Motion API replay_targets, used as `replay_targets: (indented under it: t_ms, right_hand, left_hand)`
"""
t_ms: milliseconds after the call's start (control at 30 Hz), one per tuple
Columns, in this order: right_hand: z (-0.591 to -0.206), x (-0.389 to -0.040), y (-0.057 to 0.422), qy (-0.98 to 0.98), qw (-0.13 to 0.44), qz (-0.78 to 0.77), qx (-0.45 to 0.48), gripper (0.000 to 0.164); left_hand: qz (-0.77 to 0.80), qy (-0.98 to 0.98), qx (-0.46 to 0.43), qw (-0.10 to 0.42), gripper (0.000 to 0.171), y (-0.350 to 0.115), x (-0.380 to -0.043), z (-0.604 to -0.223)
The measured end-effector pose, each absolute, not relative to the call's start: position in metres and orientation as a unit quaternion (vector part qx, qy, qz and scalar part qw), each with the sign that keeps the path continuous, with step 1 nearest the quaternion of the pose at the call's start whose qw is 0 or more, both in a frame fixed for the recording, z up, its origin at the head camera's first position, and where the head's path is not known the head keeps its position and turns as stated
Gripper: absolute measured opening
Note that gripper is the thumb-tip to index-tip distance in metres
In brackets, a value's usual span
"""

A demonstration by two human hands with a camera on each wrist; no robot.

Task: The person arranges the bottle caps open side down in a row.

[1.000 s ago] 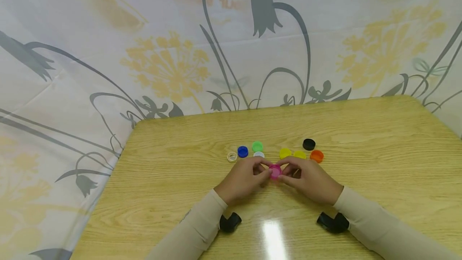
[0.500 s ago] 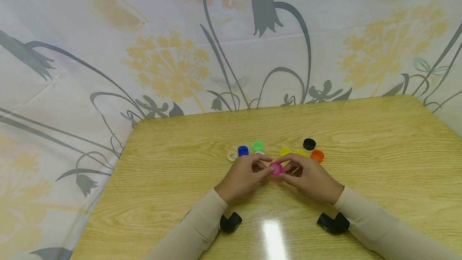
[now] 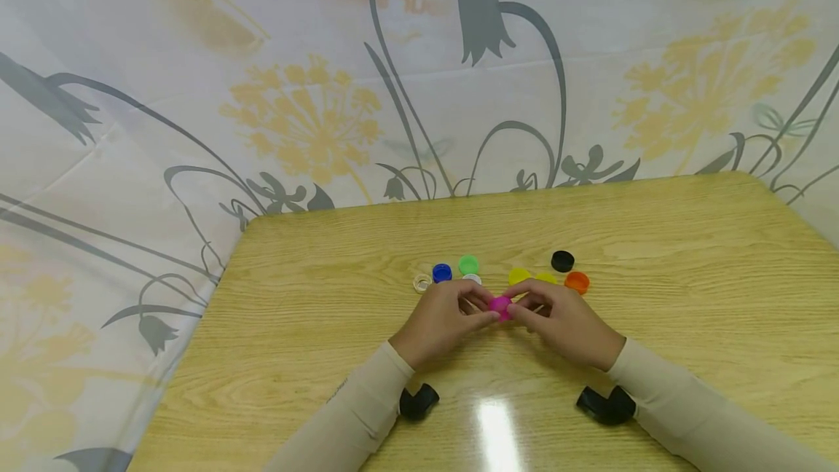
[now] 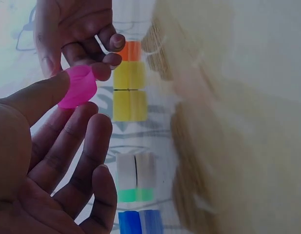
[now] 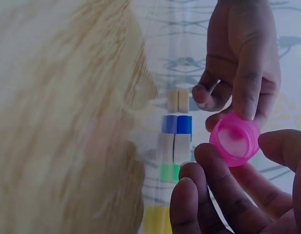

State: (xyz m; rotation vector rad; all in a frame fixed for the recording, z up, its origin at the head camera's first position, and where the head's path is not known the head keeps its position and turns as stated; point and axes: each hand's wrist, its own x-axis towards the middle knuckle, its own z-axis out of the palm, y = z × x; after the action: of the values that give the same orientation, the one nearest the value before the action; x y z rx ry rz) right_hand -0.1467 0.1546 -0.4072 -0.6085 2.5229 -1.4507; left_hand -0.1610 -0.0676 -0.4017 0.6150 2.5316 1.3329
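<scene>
A pink plastic bottle cap (image 3: 500, 306) is pinched between both hands above the table, its closed top showing in the head view. My left hand (image 3: 446, 323) grips its left side by thumb and fingertips. From the right, my right hand (image 3: 572, 323) pinches it the same way. In the left wrist view, the left thumb presses against the cap (image 4: 82, 92). The right wrist view shows the hollow, ridged inside of the cap (image 5: 235, 139), with the right thumb at one side and the fingers at the other.
Beyond the hands, caps lie on the wooden table (image 3: 295, 297): clear (image 3: 422, 283), blue (image 3: 442, 272), green (image 3: 468, 265), white (image 3: 472, 280), two yellow (image 3: 519, 277), black (image 3: 562, 261) and orange (image 3: 577, 282). A flower-patterned cloth (image 3: 314, 122) hangs behind the table.
The pink cap has turned over in the fingers: its open side faced the head camera earlier, its closed top does now. Both hands stay in nearly the same place.
</scene>
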Motion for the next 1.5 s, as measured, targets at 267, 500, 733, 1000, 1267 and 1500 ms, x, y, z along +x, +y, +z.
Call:
replay_targets:
  t_ms: [267,500,733,1000,1267,1500]
  right_hand:
    - [-0.4064,-0.1459,0.1551,0.842,0.078,-0.489,-0.214,0.022]
    - [-0.4081,-0.1459,0.1541,0.848,0.071,-0.48,-0.215,0.022]
    - [-0.4123,-0.1476,0.1539,0.849,0.062,-0.479,-0.216,0.02]
    - [-0.4151,-0.1486,0.1531,0.85,0.053,-0.477,-0.218,0.018]
    - [-0.413,-0.1463,0.1524,0.849,0.044,-0.471,-0.234,0.022]
    - [-0.4117,-0.1445,0.1505,0.844,0.041,-0.477,-0.241,0.022]
  left_hand:
    - [0.447,0.86,0.216,0.118,0.018,-0.0677,-0.1609,-0.4013]
    - [0.445,0.859,0.222,0.122,0.015,-0.0683,-0.1605,-0.4018]
    - [0.452,0.854,0.224,0.127,0.017,-0.0688,-0.1612,-0.4018]
    - [0.47,0.838,0.233,0.151,0.022,-0.0731,-0.1617,-0.4001]
    - [0.447,0.852,0.228,0.148,0.029,-0.0723,-0.1626,-0.3997]
    - [0.429,0.864,0.225,0.138,0.034,-0.0717,-0.1597,-0.3976]
